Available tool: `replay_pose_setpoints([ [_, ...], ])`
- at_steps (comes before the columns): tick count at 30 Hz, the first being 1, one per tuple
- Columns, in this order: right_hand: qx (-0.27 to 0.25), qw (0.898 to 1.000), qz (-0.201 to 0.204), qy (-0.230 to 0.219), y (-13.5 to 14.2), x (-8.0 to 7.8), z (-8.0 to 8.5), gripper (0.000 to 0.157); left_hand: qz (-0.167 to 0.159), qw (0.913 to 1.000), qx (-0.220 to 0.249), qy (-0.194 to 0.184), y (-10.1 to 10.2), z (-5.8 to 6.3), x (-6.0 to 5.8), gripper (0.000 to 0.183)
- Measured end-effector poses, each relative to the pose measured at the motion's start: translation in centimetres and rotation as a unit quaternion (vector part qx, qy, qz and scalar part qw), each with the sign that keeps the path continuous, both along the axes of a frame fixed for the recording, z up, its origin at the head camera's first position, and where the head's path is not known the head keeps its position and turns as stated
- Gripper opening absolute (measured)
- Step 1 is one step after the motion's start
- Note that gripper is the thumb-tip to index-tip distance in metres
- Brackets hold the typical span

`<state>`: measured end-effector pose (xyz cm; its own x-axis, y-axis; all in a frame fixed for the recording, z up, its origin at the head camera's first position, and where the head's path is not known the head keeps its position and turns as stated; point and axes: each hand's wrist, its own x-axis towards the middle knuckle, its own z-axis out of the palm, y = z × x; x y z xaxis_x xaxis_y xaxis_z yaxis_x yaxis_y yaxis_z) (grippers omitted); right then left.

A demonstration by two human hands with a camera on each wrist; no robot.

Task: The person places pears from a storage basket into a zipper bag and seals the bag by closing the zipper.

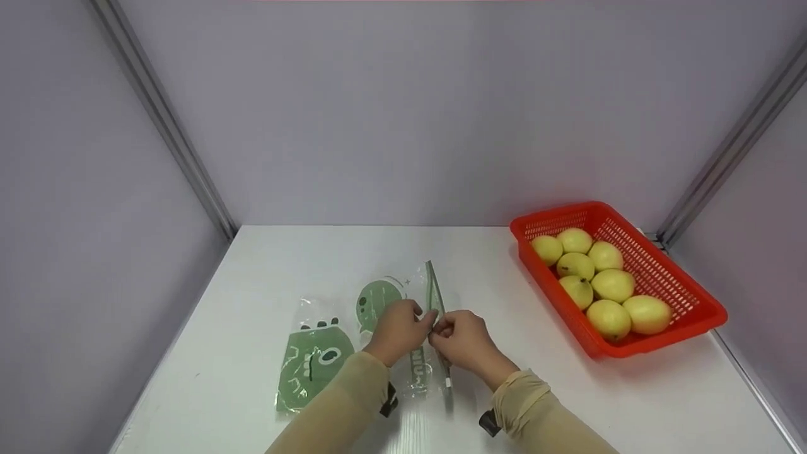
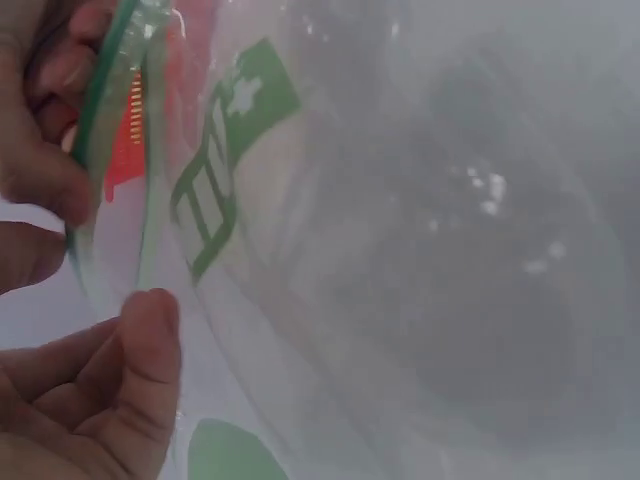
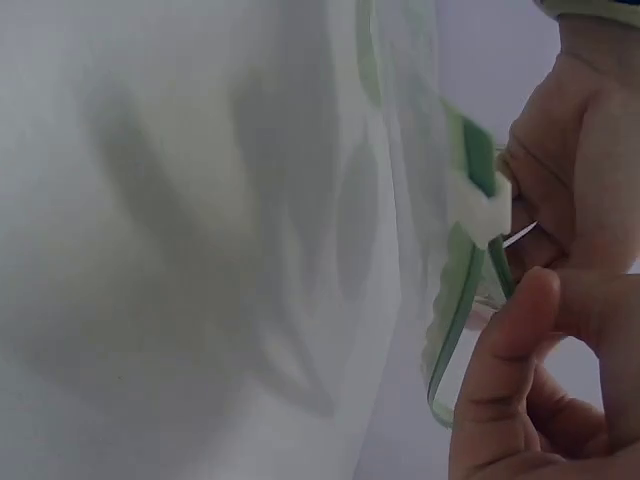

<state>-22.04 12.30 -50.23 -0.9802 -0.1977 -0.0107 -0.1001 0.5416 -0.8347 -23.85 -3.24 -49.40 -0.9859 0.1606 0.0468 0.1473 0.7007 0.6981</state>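
A clear zip bag with green print (image 1: 377,299) stands partly raised over the white table, its zip edge toward the right. My left hand (image 1: 399,329) pinches one side of the bag's mouth between thumb and fingers. Opposite it, my right hand (image 1: 465,340) pinches the other green zip strip (image 3: 460,290). A gap shows between the two strips in the left wrist view. The white zip slider (image 3: 485,210) sits at one end of the strip. Flat on the table, left of my left forearm, lies a second zip bag (image 1: 312,366) with a green monster print.
A red plastic basket (image 1: 687,284) with several yellow-green pears (image 1: 613,285) stands at the right of the table. Grey panels (image 1: 378,113) enclose the table at the back and sides. Both forearms reach in from the front edge.
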Motion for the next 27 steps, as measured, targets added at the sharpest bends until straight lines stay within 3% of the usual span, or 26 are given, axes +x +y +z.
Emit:
replay_pose_setpoints([
  [6, 0.035, 0.999, 0.009, 0.034, -0.4, 0.2, -0.1, 0.007, 0.021, 0.9994, -0.01, 0.027, 0.7, 0.3, -0.6, 0.028],
  [8, 0.05, 0.997, -0.011, 0.061, -0.3, 0.0, -0.4, 0.006, 0.023, 0.999, -0.02, 0.032, 0.8, 0.4, -0.6, 0.023],
  [11, 0.049, 0.993, -0.062, 0.088, 0.2, -0.5, -1.0, 0.02, 0.02, 0.999, -0.022, 0.034, 0.9, 0.7, -0.5, 0.022],
  [13, 0.033, 0.993, -0.088, 0.071, 0.6, -0.9, -1.5, 0.033, 0.015, 0.9987, -0.027, 0.039, 1.0, 0.9, -0.4, 0.022],
  [16, 0.008, 0.996, -0.091, 0.021, 1.1, -1.4, -2.0, 0.044, 0.009, 0.9987, -0.031, 0.039, 1.1, 1.2, -0.1, 0.024],
  [18, 0.007, 0.997, -0.082, 0.0, 1.3, -1.5, -2.2, 0.044, 0.01, 0.9982, -0.041, 0.042, 1.1, 1.4, 0.0, 0.026],
  [21, 0.017, 0.997, -0.079, 0.006, 1.7, -1.8, -2.6, 0.037, 0.014, 0.9965, -0.062, 0.054, 1.3, 1.7, 0.0, 0.028],
  [27, 0.043, 0.994, -0.103, 0.007, 3.0, -2.1, -4.0, 0.031, 0.025, 0.9881, -0.105, 0.109, 0.6, 2.4, -0.2, 0.015],
])
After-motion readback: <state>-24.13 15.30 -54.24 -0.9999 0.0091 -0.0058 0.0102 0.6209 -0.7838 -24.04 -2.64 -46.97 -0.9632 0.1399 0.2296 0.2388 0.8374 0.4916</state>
